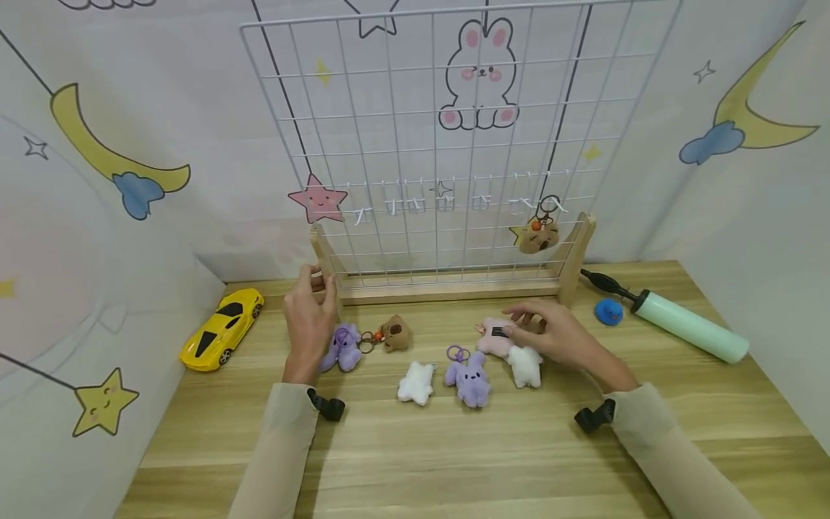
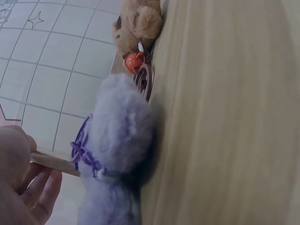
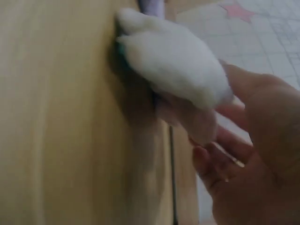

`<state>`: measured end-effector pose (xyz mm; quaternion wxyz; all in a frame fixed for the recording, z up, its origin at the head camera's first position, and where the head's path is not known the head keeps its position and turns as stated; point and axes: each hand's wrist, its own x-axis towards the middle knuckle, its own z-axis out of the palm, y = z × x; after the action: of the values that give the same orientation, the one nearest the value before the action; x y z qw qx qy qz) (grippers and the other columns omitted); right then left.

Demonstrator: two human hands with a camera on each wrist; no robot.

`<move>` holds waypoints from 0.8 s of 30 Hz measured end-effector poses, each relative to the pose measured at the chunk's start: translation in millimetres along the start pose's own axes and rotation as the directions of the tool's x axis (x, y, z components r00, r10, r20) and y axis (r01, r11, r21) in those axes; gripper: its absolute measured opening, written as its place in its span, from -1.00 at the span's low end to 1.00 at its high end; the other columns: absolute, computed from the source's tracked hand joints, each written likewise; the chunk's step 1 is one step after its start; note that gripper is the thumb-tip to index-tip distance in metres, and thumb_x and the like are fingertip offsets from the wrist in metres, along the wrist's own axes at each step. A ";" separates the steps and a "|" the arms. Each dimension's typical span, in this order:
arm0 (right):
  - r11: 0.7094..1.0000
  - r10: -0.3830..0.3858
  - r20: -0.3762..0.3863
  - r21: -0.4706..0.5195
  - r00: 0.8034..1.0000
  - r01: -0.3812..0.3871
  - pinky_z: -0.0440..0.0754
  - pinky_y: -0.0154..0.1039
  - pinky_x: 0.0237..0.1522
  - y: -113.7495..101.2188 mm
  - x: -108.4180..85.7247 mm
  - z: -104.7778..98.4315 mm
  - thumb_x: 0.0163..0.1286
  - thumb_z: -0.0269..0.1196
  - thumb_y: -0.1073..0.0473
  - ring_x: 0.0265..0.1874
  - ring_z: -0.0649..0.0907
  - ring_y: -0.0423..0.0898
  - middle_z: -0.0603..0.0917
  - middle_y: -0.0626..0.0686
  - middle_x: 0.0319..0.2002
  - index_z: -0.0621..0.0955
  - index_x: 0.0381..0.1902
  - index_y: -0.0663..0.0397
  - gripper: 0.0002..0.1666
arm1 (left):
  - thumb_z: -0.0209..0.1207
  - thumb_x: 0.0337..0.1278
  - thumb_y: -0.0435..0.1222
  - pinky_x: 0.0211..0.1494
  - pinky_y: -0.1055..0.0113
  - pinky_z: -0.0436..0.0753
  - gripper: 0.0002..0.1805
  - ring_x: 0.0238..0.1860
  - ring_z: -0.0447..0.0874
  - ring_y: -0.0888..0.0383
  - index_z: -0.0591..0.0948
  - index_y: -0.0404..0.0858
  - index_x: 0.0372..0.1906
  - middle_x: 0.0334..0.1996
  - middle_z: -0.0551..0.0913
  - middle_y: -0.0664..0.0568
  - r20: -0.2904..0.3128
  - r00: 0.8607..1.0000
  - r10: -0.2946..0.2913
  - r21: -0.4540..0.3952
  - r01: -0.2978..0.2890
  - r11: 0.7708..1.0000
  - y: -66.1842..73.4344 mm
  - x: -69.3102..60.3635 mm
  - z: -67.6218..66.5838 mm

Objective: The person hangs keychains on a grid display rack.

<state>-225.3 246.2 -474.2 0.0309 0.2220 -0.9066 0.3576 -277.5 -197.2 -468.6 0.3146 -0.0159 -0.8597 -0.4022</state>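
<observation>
My left hand (image 1: 310, 313) grips the left wooden leg (image 2: 56, 162) of the wire rack, thumb on one side and fingers on the other. Beside that wrist lies a purple plush keychain (image 1: 346, 348), with a brown plush keychain (image 1: 396, 334) next to it. A pink plush keychain (image 1: 494, 344) with a black patch is pinched in my right hand (image 1: 551, 333), low over the table. Against it sits a white plush (image 1: 524, 366), which partly covers the pink one in the right wrist view. Toward the middle lie a purple rabbit keychain (image 1: 472, 380) and a white star-shaped plush (image 1: 416, 383).
The wire rack (image 1: 436, 238) stands at the back with several small white hooks; a brown plush keychain (image 1: 540, 236) hangs at its right. A yellow toy car (image 1: 222, 329) is on the left. On the right are a blue object (image 1: 609, 311) and a mint hand pump (image 1: 690, 326).
</observation>
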 end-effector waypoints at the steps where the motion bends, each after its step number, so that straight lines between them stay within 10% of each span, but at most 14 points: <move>1: 0.999 -0.041 0.012 -0.020 0.999 0.041 0.72 -0.22 -0.16 -1.5 -0.1 3.2 0.51 0.45 0.05 -0.11 0.73 -0.12 0.82 -0.06 -0.07 0.78 0.20 -0.05 -0.65 | 0.30 0.55 -0.25 -0.14 -0.08 0.89 -0.71 -0.08 0.90 -0.22 0.65 -0.34 0.15 -0.06 0.85 -0.33 0.002 1.000 0.000 0.001 0.000 1.000 -0.1 -0.3 -0.1; 10: 0.917 -0.227 0.142 -0.301 0.963 0.261 0.60 0.14 0.12 -23.3 7.6 18.4 0.39 0.54 -0.11 0.12 0.63 0.07 0.75 0.02 0.16 0.81 0.21 -0.27 -0.55 | 0.31 0.54 -0.25 -0.14 -0.10 0.89 -0.73 -0.09 0.91 -0.22 0.65 -0.32 0.14 -0.06 0.86 -0.31 0.004 1.000 -0.016 0.008 0.016 1.000 -2.4 -2.1 -1.0; 18: 0.912 -0.087 0.166 -0.385 0.982 0.145 0.58 0.25 0.35 -22.4 5.3 8.0 0.45 0.44 0.13 0.29 0.63 0.21 0.69 0.15 0.35 0.76 0.01 -0.06 -0.79 | 0.31 0.53 -0.25 -0.15 -0.09 0.89 -0.73 -0.10 0.91 -0.22 0.65 -0.32 0.13 -0.06 0.86 -0.31 0.009 1.000 -0.010 0.001 0.010 1.000 -0.5 -0.8 0.9; 24: 0.906 -0.045 0.121 -0.413 0.992 0.091 0.71 0.16 0.08 -21.7 13.5 9.6 0.39 0.52 0.14 0.04 0.72 0.12 0.76 0.03 0.04 0.72 -0.03 -0.09 -0.76 | 0.30 0.54 -0.26 -0.12 -0.07 0.89 -0.74 -0.06 0.90 -0.20 0.65 -0.32 0.13 -0.04 0.86 -0.30 0.004 1.000 -0.016 0.010 0.016 1.000 -2.2 1.3 0.0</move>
<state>-227.3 220.7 -464.6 0.0408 0.2609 -0.9540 0.1417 -279.1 -198.9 -469.3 0.3098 -0.0081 -0.8623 -0.4005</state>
